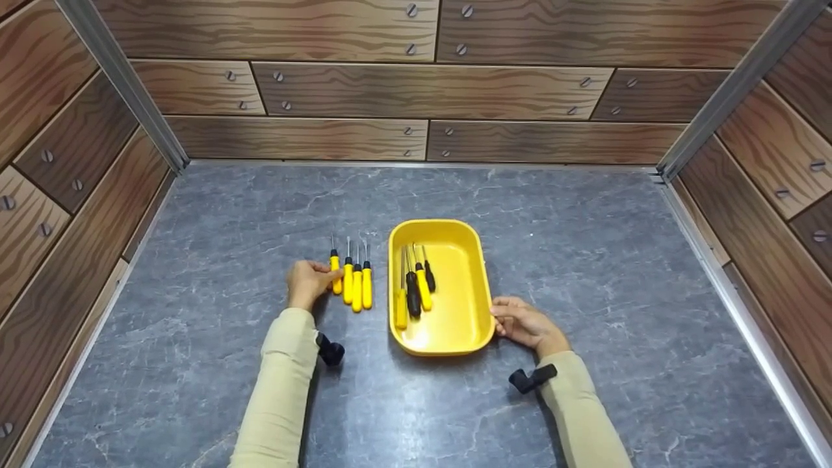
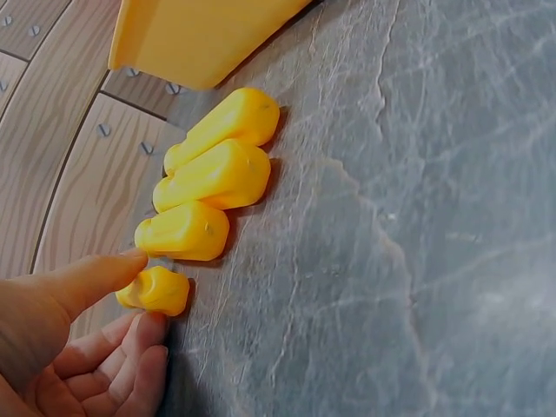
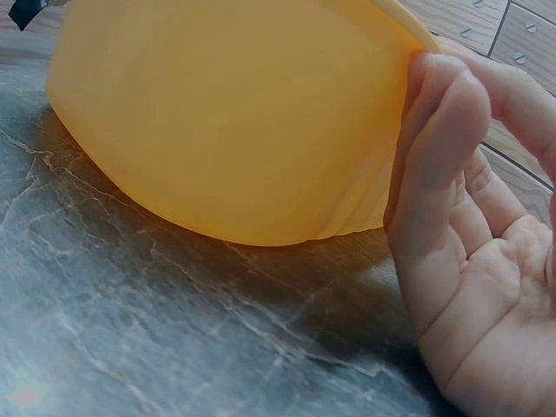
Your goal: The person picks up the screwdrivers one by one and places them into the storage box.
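Observation:
My left hand [image 1: 308,284] pinches the yellow handle of the leftmost screwdriver [image 1: 335,263] between thumb and fingers; it lies close to the table. Three more yellow-handled screwdrivers [image 1: 357,289] with black collars lie side by side just right of it, shafts pointing away from me. The left wrist view shows their handle ends [image 2: 217,174]. My right hand [image 1: 525,322] holds the right side of a yellow tray [image 1: 443,224] near its front corner, fingertips at the rim. Inside, along its left wall, lie several screwdrivers [image 1: 413,296], some yellow-handled, some black.
All this rests on a grey marbled tabletop [image 1: 585,234]. Wood-patterned panels [image 1: 429,91] enclose it at the back and both sides, with metal strips along the edges. A black wrist camera [image 1: 330,351] sits on the left sleeve, another [image 1: 530,378] on the right.

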Action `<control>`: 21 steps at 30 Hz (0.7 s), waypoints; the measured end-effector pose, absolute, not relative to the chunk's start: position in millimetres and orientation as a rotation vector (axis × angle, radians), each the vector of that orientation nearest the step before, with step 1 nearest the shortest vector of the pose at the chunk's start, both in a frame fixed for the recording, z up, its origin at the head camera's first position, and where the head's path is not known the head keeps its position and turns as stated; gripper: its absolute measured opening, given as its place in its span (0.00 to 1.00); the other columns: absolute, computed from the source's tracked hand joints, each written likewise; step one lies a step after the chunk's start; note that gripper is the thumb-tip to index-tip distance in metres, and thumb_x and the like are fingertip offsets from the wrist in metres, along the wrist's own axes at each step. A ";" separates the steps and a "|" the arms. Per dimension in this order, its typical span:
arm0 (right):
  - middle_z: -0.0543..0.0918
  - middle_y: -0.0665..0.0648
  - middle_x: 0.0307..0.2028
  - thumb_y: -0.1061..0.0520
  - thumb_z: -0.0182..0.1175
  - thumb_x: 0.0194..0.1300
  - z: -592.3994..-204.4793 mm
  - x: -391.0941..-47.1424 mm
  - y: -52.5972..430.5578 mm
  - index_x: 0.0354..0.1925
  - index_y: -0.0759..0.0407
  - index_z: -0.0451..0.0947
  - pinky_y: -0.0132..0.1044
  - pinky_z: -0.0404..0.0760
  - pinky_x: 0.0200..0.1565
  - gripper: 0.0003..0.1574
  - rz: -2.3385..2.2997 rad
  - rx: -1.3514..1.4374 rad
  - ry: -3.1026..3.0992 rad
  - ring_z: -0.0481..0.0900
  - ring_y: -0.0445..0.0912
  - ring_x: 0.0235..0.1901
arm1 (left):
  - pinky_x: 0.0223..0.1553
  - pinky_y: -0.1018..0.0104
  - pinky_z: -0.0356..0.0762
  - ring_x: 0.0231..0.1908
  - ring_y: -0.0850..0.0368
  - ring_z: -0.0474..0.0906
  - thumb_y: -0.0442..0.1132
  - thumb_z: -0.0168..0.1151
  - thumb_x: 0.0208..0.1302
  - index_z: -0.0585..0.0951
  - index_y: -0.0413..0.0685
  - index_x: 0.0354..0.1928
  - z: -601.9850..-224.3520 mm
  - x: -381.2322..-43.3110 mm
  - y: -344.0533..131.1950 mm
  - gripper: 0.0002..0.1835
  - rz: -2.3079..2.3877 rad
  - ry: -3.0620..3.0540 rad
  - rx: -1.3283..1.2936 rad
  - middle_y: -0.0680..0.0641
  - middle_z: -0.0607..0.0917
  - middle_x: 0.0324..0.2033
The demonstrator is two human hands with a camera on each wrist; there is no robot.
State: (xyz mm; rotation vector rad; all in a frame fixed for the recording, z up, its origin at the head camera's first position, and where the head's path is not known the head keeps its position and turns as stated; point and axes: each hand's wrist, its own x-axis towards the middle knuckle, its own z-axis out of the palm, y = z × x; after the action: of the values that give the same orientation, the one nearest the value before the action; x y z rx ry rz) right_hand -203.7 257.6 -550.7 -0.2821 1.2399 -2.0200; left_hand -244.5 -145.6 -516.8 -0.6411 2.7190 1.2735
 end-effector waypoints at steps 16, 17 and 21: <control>0.84 0.45 0.24 0.64 0.48 0.71 -555.5 -204.9 258.4 0.34 0.54 0.78 0.20 0.75 0.26 0.14 -2.024 -0.299 1.250 0.79 0.33 0.22 | 0.33 0.72 0.74 0.35 0.52 0.80 0.46 0.69 0.54 0.87 0.40 0.37 -516.6 -244.7 -146.0 0.16 1.218 2.753 -0.614 0.40 0.89 0.40; 0.84 0.45 0.24 0.64 0.48 0.71 -555.0 -204.8 258.1 0.34 0.54 0.78 0.20 0.74 0.26 0.13 -2.023 -0.295 1.251 0.79 0.33 0.22 | 0.35 0.70 0.75 0.36 0.52 0.80 0.46 0.69 0.55 0.87 0.40 0.37 -516.7 -244.7 -146.2 0.16 1.214 2.755 -0.607 0.40 0.89 0.40; 0.83 0.45 0.24 0.63 0.49 0.70 -553.2 -204.4 257.7 0.33 0.54 0.77 0.21 0.74 0.27 0.11 -2.022 -0.285 1.258 0.78 0.34 0.22 | 0.41 0.67 0.78 0.39 0.50 0.82 0.46 0.68 0.56 0.87 0.39 0.39 -517.2 -244.9 -146.1 0.17 1.216 2.757 -0.601 0.40 0.88 0.42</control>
State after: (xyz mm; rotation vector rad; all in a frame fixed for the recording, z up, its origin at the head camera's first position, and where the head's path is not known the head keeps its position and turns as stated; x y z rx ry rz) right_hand -204.4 257.7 -553.2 -0.2854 1.2579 -2.0219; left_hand -244.9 -146.1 -517.2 -0.6008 2.7572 1.2163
